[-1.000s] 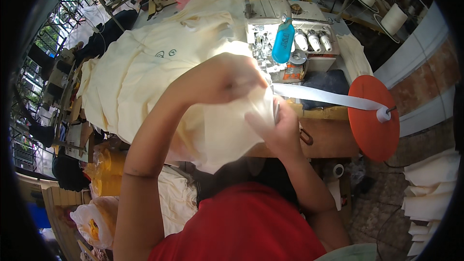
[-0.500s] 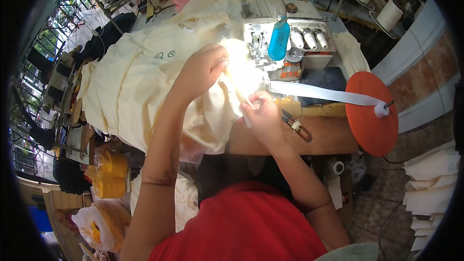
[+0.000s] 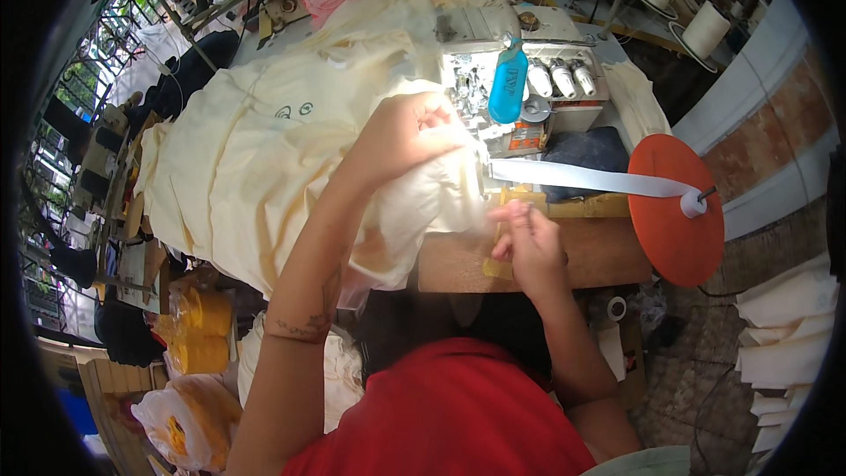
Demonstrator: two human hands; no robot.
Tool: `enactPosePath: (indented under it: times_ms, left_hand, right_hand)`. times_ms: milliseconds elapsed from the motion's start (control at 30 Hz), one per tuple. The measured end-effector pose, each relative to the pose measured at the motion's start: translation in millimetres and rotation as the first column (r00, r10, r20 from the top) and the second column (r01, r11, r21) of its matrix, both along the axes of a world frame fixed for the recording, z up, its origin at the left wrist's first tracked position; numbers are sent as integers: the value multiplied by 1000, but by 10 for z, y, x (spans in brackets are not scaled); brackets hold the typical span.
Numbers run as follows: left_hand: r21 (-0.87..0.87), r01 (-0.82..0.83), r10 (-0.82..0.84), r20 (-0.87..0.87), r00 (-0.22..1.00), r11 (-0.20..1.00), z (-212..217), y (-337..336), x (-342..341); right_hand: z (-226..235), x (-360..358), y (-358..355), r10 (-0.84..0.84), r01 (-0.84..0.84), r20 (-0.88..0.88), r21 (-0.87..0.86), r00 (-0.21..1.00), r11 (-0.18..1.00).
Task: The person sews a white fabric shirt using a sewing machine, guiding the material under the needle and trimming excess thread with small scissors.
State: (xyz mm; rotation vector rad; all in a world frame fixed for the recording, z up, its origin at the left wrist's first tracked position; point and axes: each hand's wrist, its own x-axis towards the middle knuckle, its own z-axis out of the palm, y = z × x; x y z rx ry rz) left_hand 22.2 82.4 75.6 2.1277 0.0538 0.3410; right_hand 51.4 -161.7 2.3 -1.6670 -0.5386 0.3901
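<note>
Cream fabric (image 3: 238, 132) lies in a broad, creased spread over the left of the sewing table and up to the sewing machine (image 3: 480, 31). My left hand (image 3: 410, 137) is closed on the fabric just left of the machine's brightly lit needle area. Over the brown wooden board (image 3: 449, 264) is my right hand (image 3: 536, 251), its fingers curled in and partly smeared by motion. Whatever lies inside those fingers is hidden. White tape (image 3: 599, 178) runs from an orange disc reel (image 3: 674, 207) to the machine, just beyond my right hand.
A blue oval piece (image 3: 508, 84) hangs in front of the machine, beside white thread cones (image 3: 560, 78). Larger thread cones (image 3: 708, 31) stand at the far right. Yellow rolls (image 3: 201, 326) and a plastic bag (image 3: 181, 419) are at the lower left. Folded cream cloth (image 3: 787, 335) hangs at right.
My right hand has left the fabric and moved right and down, to where thread snips lay on the board; the snips no longer show. My left hand has shifted right and slightly down.
</note>
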Motion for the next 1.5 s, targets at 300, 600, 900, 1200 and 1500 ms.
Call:
enactPosePath:
  times_ms: [300, 600, 900, 1200, 1500]
  left_hand:
    - [-18, 40, -40, -15, 999, 999, 65, -45, 19]
    - [72, -19, 13, 86, 996, 997, 242, -187, -123]
    - [94, -24, 20, 43, 999, 995, 413, -327, -200]
    - [223, -17, 5, 53, 999, 975, 435, -300, -251]
    - [-234, -11, 5, -28, 1000, 972, 97, -356, -486]
  right_hand:
    - [562, 344, -102, 104, 30, -163, 660, 981, 750]
    - [483, 362, 5, -23, 104, -156, 536, 988, 838]
    - [463, 350, 18, -81, 73, -15, 617, 997, 783]
    - [454, 311, 27, -52, 14, 42, 633, 998, 774]
    - [398, 240, -167, -77, -16, 132, 591, 988, 806]
